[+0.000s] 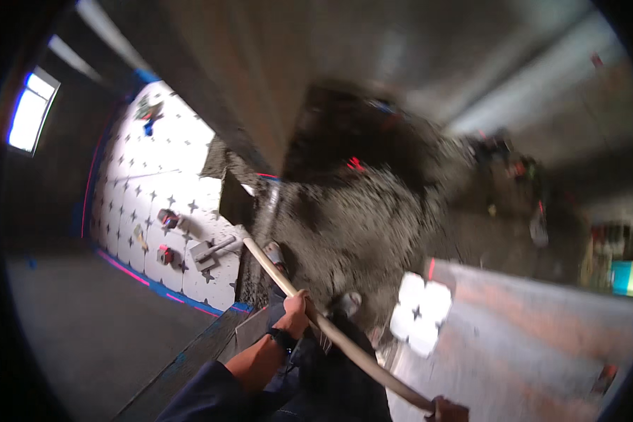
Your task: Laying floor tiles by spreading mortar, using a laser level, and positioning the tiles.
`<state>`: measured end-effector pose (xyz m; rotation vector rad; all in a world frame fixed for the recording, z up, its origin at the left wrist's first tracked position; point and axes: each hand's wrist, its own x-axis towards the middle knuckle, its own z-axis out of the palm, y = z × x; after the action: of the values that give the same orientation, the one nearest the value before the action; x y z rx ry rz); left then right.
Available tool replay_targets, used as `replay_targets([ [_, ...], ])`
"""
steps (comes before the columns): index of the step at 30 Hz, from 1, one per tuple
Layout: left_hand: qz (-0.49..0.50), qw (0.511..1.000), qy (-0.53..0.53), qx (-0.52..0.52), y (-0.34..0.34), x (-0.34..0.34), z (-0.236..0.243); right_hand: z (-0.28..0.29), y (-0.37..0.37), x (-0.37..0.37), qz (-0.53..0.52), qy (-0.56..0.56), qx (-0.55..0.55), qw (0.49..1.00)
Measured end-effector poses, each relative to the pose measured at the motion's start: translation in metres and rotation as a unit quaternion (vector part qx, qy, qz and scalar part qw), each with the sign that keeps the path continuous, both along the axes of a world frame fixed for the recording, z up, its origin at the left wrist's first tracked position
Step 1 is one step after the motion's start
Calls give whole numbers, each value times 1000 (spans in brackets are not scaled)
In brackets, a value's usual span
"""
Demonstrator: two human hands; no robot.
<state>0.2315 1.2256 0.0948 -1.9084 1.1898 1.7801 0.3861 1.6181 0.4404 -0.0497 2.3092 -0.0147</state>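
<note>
A long pale wooden handle (pixel 344 344) crosses in front of me. It belongs to a hoe, by its look, whose dark blade (pixel 236 200) stands at the far left end by the tile edge. My left hand (pixel 297 311) is wrapped round the middle of the handle, with a dark band on the wrist. At the lower right, my right hand (pixel 449 410) grips the near end, partly cut off by the picture's rim. Wet grey mortar (pixel 344 232) covers the ground beyond my feet, right of the blade.
White floor tiles (pixel 137 186) with dark star marks lie at left. On them rest a grey square-plated hand tool (pixel 205 257) and two red-and-dark devices (pixel 167 218) (pixel 165 254). Patterned white tile pieces (pixel 420 314) lie on a large board (pixel 499 337) at right. My shoes (pixel 347 304) stand at the mortar.
</note>
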Motion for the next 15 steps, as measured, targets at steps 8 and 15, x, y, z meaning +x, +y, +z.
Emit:
replay_targets([
  [8, -156, 981, 57, 101, 170, 33, 77, 104, 41, 4, 45, 18, 163, 986],
  [15, -418, 846, 199, 265, 171, 28, 78, 76, 85, -81, 66, -2, 219, 973],
])
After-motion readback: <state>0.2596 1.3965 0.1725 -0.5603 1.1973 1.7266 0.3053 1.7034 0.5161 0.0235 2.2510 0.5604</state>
